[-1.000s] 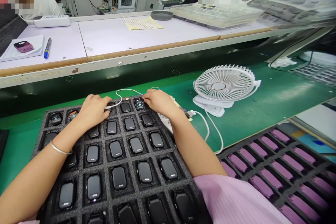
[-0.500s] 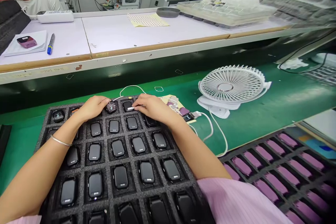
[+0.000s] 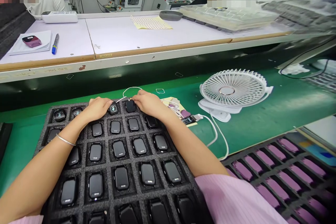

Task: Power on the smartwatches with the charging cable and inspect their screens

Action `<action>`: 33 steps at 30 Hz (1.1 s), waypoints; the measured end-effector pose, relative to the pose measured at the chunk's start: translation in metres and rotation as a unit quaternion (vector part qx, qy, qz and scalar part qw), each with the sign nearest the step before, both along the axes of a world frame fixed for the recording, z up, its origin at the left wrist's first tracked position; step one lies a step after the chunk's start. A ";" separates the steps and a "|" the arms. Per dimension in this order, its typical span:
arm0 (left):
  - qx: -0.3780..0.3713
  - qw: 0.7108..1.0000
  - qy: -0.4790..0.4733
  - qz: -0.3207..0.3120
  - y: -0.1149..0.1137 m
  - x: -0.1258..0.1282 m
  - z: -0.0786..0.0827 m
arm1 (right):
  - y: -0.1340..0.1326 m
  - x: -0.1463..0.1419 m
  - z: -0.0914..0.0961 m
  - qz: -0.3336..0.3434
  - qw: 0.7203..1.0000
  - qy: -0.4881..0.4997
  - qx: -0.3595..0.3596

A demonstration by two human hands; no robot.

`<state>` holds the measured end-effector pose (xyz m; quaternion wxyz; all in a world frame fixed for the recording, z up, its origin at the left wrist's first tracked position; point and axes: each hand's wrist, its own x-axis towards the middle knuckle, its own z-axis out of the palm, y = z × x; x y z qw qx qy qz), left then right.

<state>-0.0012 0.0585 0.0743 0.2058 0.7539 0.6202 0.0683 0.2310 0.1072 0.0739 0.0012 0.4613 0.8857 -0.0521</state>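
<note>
Two bare hands at the far row of a black foam tray [image 3: 106,163] of glossy watch bodies

The left hand [image 3: 96,109] curls its fingers round a lit-screen watch body [image 3: 113,109] seated in a far-row pocket; the right hand [image 3: 147,103] pinches a dark-screen watch body [image 3: 130,106] in the next pocket, where a thin white cable [image 3: 130,88] loops in; the foam looks coarse and soft, the rounded screens smooth as glass; the slack cable could snag on a fingertip or foam rib and tip a body out; a white slatted plastic fan [image 3: 232,91] sits well apart on the green mat [image 3: 262,122]
</note>
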 end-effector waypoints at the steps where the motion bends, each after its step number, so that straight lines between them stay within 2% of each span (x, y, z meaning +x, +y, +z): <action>1: 0.001 1.000 -0.001 -0.005 0.000 0.000 0.000 | 0.000 -0.001 -0.003 -0.003 1.000 0.005 0.000; 9: 0.016 1.000 -0.018 -0.005 -0.001 -0.008 -0.006 | 0.003 -0.006 -0.003 0.000 0.999 0.029 -0.027; 13: 0.014 1.000 -0.026 -0.009 -0.001 -0.014 -0.005 | 0.008 -0.010 -0.005 0.018 0.999 0.050 -0.013; 19: 0.004 1.000 -0.012 0.014 0.000 -0.010 -0.004 | 0.009 0.001 -0.012 0.048 0.988 0.145 -0.008; 23: 0.007 0.999 -0.008 0.031 -0.003 -0.004 -0.005 | 0.006 0.011 -0.006 0.045 0.975 0.215 -0.018; 28: 0.011 0.999 -0.007 0.038 -0.004 -0.002 -0.005 | -0.006 0.019 0.008 0.062 0.984 0.153 -0.065; 33: -0.002 0.999 -0.014 0.052 -0.004 0.001 -0.003 | -0.017 0.018 0.011 0.104 0.984 0.132 -0.065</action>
